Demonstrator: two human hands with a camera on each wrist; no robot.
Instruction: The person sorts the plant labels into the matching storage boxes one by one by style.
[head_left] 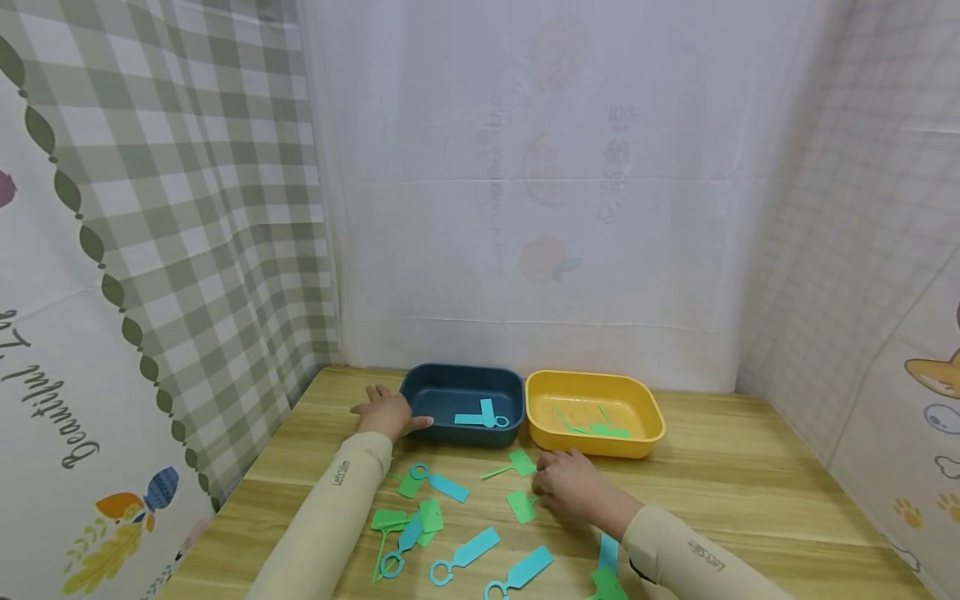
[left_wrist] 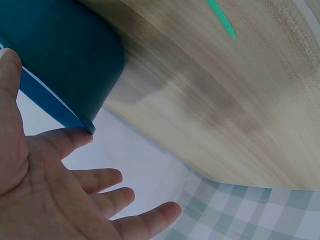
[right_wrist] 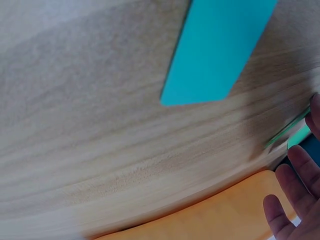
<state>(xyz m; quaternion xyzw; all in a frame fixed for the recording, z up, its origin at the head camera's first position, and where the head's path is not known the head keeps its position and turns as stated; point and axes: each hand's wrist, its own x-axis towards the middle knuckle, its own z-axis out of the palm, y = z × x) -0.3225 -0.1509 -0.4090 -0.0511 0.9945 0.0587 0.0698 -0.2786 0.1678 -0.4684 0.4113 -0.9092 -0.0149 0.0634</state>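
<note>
My left hand point(head_left: 386, 414) is at the left end of a dark blue tray point(head_left: 461, 437), fingers spread. In the left wrist view its thumb lies over the rim and its index finger touches the rim's corner. Two light blue tags point(head_left: 470, 419) lie in that tray. My right hand point(head_left: 570, 487) is low over the table in front of a yellow tray point(head_left: 596, 447). Its thumb and a fingertip meet at the stem of a green tag point(head_left: 521, 506), seemingly pinching it; the grip is partly hidden. Another green tag point(head_left: 522, 463) lies just beyond.
Several green pieces lie in the yellow tray. Loose tags cover the near table: a blue tag point(head_left: 476, 546), another blue tag point(head_left: 529, 567), and green tags point(head_left: 429, 517) in a pile at left. Under the right forearm lies a blue tag point(head_left: 608, 550). A white curtain point(head_left: 450, 250) hangs behind.
</note>
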